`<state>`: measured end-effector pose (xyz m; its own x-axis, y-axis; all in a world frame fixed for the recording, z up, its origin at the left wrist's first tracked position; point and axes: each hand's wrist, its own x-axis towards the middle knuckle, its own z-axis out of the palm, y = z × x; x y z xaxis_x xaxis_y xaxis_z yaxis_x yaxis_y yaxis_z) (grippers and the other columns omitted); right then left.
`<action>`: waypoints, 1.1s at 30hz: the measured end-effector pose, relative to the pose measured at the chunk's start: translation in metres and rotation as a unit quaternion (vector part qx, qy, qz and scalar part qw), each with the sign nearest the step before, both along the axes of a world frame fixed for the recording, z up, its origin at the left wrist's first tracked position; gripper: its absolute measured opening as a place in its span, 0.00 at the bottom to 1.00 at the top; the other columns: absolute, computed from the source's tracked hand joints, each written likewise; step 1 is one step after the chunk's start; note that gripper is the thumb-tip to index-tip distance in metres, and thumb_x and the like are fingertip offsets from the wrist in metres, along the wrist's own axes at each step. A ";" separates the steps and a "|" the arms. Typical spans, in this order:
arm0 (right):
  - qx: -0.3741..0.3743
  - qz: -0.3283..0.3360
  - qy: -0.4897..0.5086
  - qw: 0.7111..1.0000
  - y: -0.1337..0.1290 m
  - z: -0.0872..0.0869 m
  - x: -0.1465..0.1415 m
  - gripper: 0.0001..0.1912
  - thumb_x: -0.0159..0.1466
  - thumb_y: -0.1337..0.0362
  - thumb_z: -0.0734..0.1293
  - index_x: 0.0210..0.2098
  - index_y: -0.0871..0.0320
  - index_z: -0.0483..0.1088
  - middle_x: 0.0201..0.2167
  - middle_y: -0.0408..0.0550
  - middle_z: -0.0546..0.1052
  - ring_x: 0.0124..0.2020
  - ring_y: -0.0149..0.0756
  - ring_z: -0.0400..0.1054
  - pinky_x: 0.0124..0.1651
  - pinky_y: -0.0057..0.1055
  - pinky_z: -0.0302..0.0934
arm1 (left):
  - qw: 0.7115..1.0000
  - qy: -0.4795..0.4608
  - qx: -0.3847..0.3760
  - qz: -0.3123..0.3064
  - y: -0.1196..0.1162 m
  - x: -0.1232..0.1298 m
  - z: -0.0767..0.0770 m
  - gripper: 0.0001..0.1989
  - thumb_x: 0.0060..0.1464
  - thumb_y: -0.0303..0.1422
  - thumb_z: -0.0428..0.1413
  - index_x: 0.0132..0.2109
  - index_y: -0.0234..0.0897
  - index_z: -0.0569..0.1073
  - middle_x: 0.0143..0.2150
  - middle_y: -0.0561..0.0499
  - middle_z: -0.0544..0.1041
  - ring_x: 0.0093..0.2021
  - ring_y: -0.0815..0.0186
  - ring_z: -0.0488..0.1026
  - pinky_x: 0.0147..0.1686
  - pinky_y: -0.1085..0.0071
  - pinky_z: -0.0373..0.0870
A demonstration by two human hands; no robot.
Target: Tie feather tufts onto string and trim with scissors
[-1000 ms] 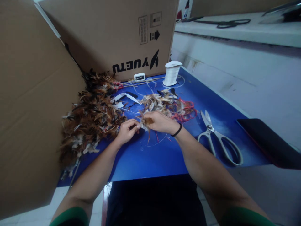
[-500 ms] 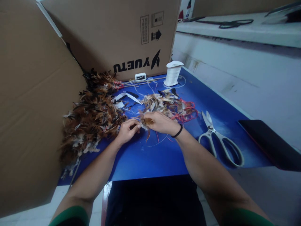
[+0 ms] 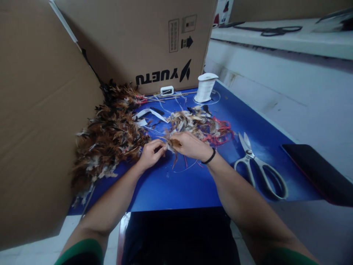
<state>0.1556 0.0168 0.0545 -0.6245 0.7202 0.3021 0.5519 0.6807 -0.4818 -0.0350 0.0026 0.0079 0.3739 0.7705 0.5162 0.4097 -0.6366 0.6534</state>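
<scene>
1. From where I stand, a big cardboard box (image 3: pixel 132 40) rises behind the work, its lettering upside down; I can't see what's inside.
2. Another brown cardboard panel (image 3: pixel 35 121) walls off the left side, brown feathers crowding close beside it.
3. A white spool (image 3: pixel 205 88) stands upright near the back edge, wound with something white; beside the box sits a small white case (image 3: pixel 167 88) with a dark window, its contents too small to tell.
4. The person's right hand (image 3: pixel 190 145), black band (image 3: pixel 210 156) at the wrist, has its fingers curled closed on a small feather bunch (image 3: pixel 174 142), just above the tabletop near its middle.
5. The left hand (image 3: pixel 151 152) meets it there, thumb and fingers pinched on the bunch's pale edge.
6. The tabletop (image 3: pixel 176 191) is blue. A heap of brown feathers (image 3: pixel 113 132) covers its left; paler feathers (image 3: pixel 184 119) lie beyond the hands, tangled rightward with pinkish-red string (image 3: pixel 224 136).
7. Silver scissors (image 3: pixel 249 153) lie right of the right hand, blades slightly parted, with a flat black object (image 3: pixel 317 173) farther right.
8. Along the whitish wall (image 3: pixel 275 84) runs a ledge (image 3: pixel 289 43) bearing dark scissors (image 3: pixel 278 31) and, at its far end, a bottle (image 3: pixel 225 13).
</scene>
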 end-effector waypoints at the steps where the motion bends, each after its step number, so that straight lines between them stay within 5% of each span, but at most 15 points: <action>1: -0.001 -0.001 -0.001 1.000 0.000 0.000 0.000 0.06 0.58 0.74 0.63 0.26 0.61 0.68 0.23 0.44 0.71 0.26 0.28 0.60 0.32 0.26 0.50 | 1.000 0.000 0.003 0.000 0.000 0.000 0.000 0.12 0.58 0.34 0.53 0.26 0.36 0.71 0.25 0.51 0.72 0.30 0.68 0.70 0.35 0.71 0.66; 12: -0.006 0.037 0.108 0.993 0.009 -0.010 0.003 0.09 0.57 0.76 0.61 0.29 0.61 0.73 0.31 0.48 0.75 0.33 0.31 0.67 0.38 0.28 0.57 | 1.000 -0.016 0.018 0.001 -0.001 0.000 0.003 0.14 0.58 0.34 0.53 0.25 0.36 0.70 0.27 0.49 0.73 0.31 0.67 0.71 0.36 0.70 0.67; 33: -0.084 -0.046 0.183 0.978 0.000 0.000 0.001 0.11 0.50 0.72 0.66 0.34 0.59 0.69 0.22 0.37 0.72 0.25 0.27 0.63 0.32 0.25 0.55 | 0.999 -0.001 0.043 -0.005 -0.002 0.001 0.003 0.13 0.58 0.33 0.53 0.25 0.36 0.70 0.27 0.49 0.73 0.30 0.67 0.70 0.35 0.70 0.67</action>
